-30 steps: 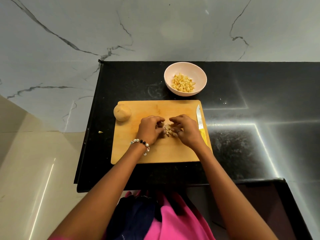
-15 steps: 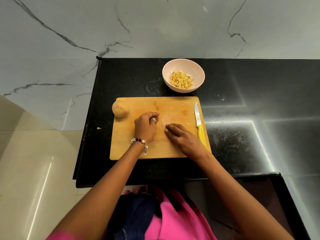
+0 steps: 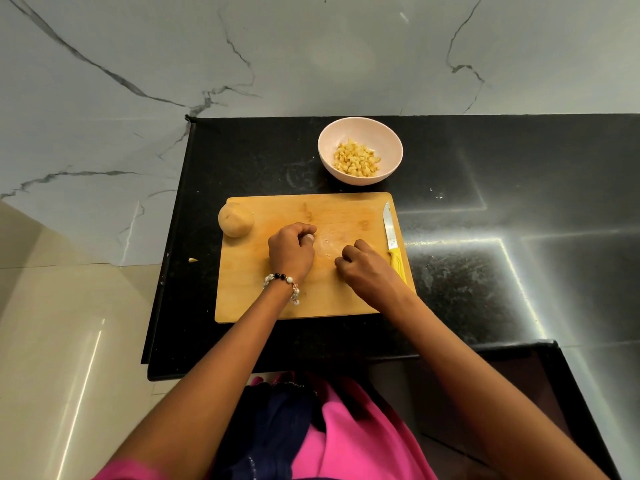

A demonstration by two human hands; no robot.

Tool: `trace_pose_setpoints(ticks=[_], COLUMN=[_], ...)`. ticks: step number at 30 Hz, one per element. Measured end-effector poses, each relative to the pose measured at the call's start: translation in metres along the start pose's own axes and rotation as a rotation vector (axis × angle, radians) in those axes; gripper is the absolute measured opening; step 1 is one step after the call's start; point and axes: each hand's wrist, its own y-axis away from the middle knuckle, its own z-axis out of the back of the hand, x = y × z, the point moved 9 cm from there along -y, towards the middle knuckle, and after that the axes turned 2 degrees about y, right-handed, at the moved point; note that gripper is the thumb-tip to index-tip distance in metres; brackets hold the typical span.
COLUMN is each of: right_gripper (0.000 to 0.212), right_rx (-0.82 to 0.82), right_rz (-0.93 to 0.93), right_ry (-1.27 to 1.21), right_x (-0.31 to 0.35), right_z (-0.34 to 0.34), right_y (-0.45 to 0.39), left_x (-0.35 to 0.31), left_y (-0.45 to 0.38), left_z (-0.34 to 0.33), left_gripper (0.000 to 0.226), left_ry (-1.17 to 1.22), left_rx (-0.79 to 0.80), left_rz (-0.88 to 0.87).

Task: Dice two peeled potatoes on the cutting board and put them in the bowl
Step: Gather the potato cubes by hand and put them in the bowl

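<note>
- A whole peeled potato (image 3: pixel 236 220) sits at the far left corner of the wooden cutting board (image 3: pixel 346 209), about ten o'clock from the board's middle, partly overhanging the edge.
- Diced potato (image 3: pixel 355 158) is heaped inside the pale pink bowl (image 3: pixel 327 150), which stands on the black counter (image 3: pixel 519 174) just beyond the board's far edge, at roughly one o'clock from the board's centre.
- The left hand (image 3: pixel 290 251) rests on the board a little left of centre, fingers curled tight into a fist with something pale showing at the fingertips; I take it to be bits of potato pinched there, though most of it is hidden.
- The right hand (image 3: pixel 367 268) lies on the board at about four o'clock from centre, fingers curled under; whether it has anything in it I cannot tell.
- A knife (image 3: pixel 393 242) with a yellow handle lies along the board's right edge, blade pointing away toward twelve o'clock, just beside the right hand and untouched by it.
- A beaded bracelet (image 3: pixel 282 284) circles the left wrist.
- A small yellowish scrap (image 3: pixel 192 260) lies by the counter's left edge, at nine o'clock from the board, well apart from it.
- Behind the counter rises a grey-veined marble wall (image 3: pixel 311 57).
</note>
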Motion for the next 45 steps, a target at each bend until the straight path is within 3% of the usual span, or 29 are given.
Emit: trace_pose_setpoints(ticks=[2, 4, 7, 9, 10, 13, 18, 20, 23, 29, 31, 33, 36, 38, 40, 45], right_gripper=[0.006, 0.004, 0.012, 0.010, 0.011, 0.015, 0.026, 0.024, 0.018, 0.015, 0.015, 0.013, 0.017, 0.026, 0.029, 0.028], right_rx=[-0.029, -0.078, -0.089, -0.222, -0.291, -0.366, -0.118, -0.166, -0.339, -0.373, -0.291, -0.107, 0.183, 0.291, 0.299, 0.124], right_rz=[-0.017, -0.155, -0.614, -0.765, -0.775, -0.784, -0.713, -0.711, -0.700, -0.724, -0.670, -0.626, -0.659, -0.669, -0.648, -0.584], right_ry=[-0.049, -0.276, -0.877, -1.271, -1.340, -1.202, -0.574, -0.451, -0.418, -0.565, -0.671, -0.741, -0.669, -0.607, -0.564, -0.464], right_x=[-0.005, -0.026, -0.076, -0.098, -0.109, -0.138, -0.158, -0.163, -0.167, -0.161, -0.140, -0.112, -0.082, -0.069, -0.059, -0.041], right_z=[0.003, 0.009, 0.007, 0.013, 0.021, 0.046, 0.057, 0.062, 0.072, 0.074, 0.073, 0.059, 0.024, 0.004, -0.006, -0.004], right_y=[-0.004, -0.010, -0.007, -0.009, -0.014, -0.045, -0.107, -0.115, -0.114, -0.096, -0.083, -0.070, -0.044, -0.029, -0.018, -0.002], left_x=[0.000, 0.000, -0.001, 0.000, 0.000, -0.002, -0.012, -0.012, -0.012, -0.011, -0.010, -0.008, -0.004, -0.003, -0.002, -0.001], left_y=[-0.001, -0.003, -0.007, -0.012, -0.015, -0.023, -0.036, -0.040, -0.043, -0.044, -0.042, -0.039, -0.032, -0.027, -0.021, -0.010], left_z=[-0.001, 0.000, 0.003, 0.003, 0.002, 0.002, 0.002, 0.002, 0.002, 0.000, -0.001, -0.001, -0.002, -0.003, -0.004, -0.005], left_gripper=[0.021, 0.021, 0.021, 0.020, 0.020, 0.020, 0.020, 0.019, 0.019, 0.019, 0.019, 0.019, 0.020, 0.020, 0.021, 0.022], left_ry=[0.010, 0.020, 0.047, 0.075, 0.091, 0.137, 0.150, 0.157, 0.168, 0.172, 0.183, 0.186, 0.189, 0.182, 0.180, 0.154], left_rx=[0.001, -0.004, -0.015, -0.014, -0.012, -0.008, -0.006, -0.004, 0.005, 0.028, 0.032, 0.036, 0.025, 0.021, 0.021, 0.004], left_rz=[0.021, 0.036, 0.054, 0.070, 0.079, 0.088, 0.074, 0.079, 0.087, 0.092, 0.094, 0.095, 0.085, 0.078, 0.065, 0.007])
